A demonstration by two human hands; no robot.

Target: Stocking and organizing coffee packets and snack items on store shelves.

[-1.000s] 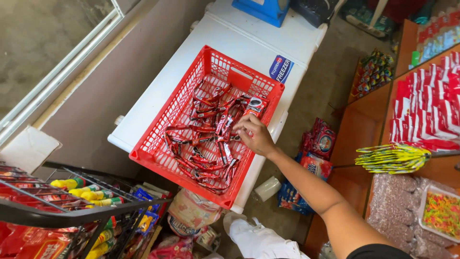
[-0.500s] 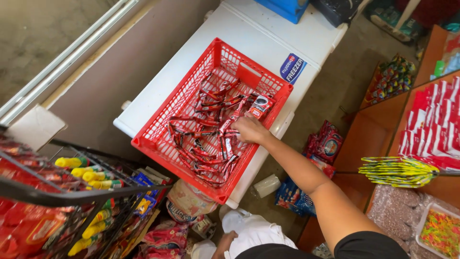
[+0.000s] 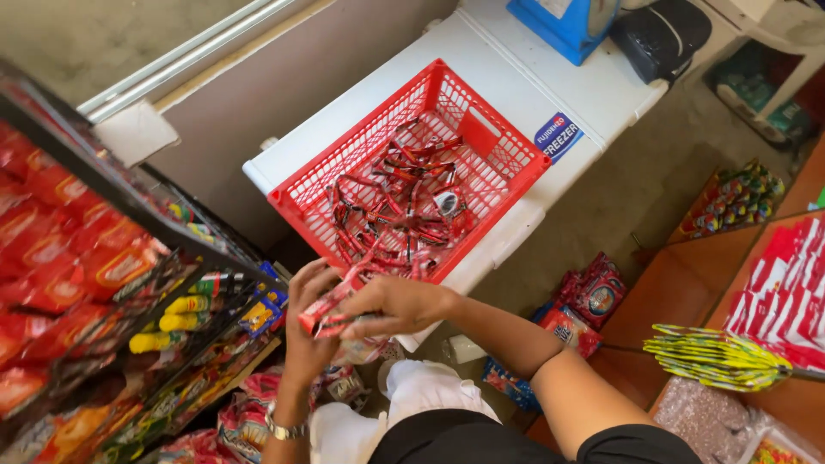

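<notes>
1. Here, the right hand [image 3: 397, 305] is closed over a strip of small red sachets [image 3: 325, 311], and the left hand [image 3: 308, 322] curls around the same strip from the other side.
2. The strip looks light, limp and slick; it is probably best gripped flat across a sachet, not at the seams.
3. Just beyond the hands, a red plastic basket [image 3: 361, 161] on the white chest freezer [image 3: 507, 69] holds a tangled heap of more red sachet strips [image 3: 404, 206].
4. Left of the hands, a wire rack [image 3: 172, 283] carries yellow-capped bottles [image 3: 185, 303].
</notes>
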